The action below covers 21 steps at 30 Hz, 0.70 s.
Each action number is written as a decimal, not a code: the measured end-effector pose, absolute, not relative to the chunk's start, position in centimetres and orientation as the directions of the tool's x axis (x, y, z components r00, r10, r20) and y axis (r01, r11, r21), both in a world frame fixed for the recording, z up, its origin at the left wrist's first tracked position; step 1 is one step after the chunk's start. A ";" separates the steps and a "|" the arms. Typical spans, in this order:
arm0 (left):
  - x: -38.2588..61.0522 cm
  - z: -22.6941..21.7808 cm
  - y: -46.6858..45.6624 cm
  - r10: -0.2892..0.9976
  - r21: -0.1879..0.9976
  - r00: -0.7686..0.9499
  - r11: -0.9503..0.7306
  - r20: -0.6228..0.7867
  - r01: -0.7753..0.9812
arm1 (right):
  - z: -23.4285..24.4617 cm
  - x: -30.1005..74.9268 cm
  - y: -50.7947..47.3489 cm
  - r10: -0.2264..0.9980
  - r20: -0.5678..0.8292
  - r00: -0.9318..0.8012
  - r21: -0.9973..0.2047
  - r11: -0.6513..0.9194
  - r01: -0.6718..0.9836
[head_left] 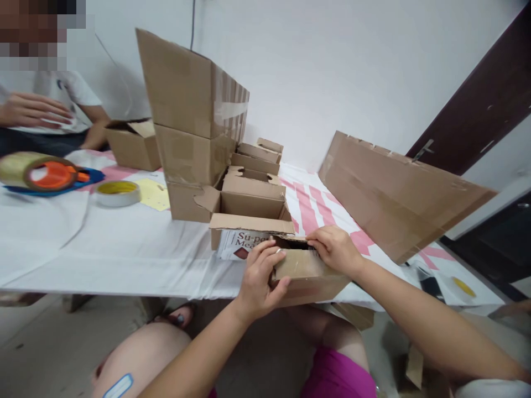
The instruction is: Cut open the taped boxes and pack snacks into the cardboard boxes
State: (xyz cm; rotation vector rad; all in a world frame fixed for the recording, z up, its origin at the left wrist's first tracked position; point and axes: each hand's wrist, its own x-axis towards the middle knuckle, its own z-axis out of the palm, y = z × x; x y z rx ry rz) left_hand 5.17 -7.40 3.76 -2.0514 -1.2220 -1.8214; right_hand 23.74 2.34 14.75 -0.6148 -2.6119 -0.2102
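A small brown cardboard box (311, 284) sits at the table's front edge, its top partly open with a dark gap inside. My left hand (262, 276) grips the box's left end, with fingers over the top edge and the thumb against the near side. At the far edge of the opening, my right hand (335, 250) pinches the box's flap between thumb and fingers. Just behind stands an open cardboard box (253, 222), and a white printed sheet or label (230, 246) with "Su-pe… Mea…" shows beside my left fingers. What lies inside the box I hold is hidden.
Stacked cardboard boxes (182, 99) rise at the left, with a row of open boxes (255, 188) alongside. A large cardboard carton (398, 199) stands at right. A tape dispenser (53, 171), a tape roll (118, 193) and a seated person (45, 110) are at left.
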 end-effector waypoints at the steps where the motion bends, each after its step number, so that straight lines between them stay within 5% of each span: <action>1: 5.2 3.8 -7.4 0.471 0.399 -0.065 -0.659 0.880 0.637 | 14.9 23.7 2.4 0.393 0.448 -0.803 0.027 0.892 0.452; 21: 5.4 4.2 -8.0 0.459 0.405 -0.036 -0.741 0.888 0.535 | 17.4 23.0 3.6 0.620 0.279 -0.733 -0.292 0.782 0.550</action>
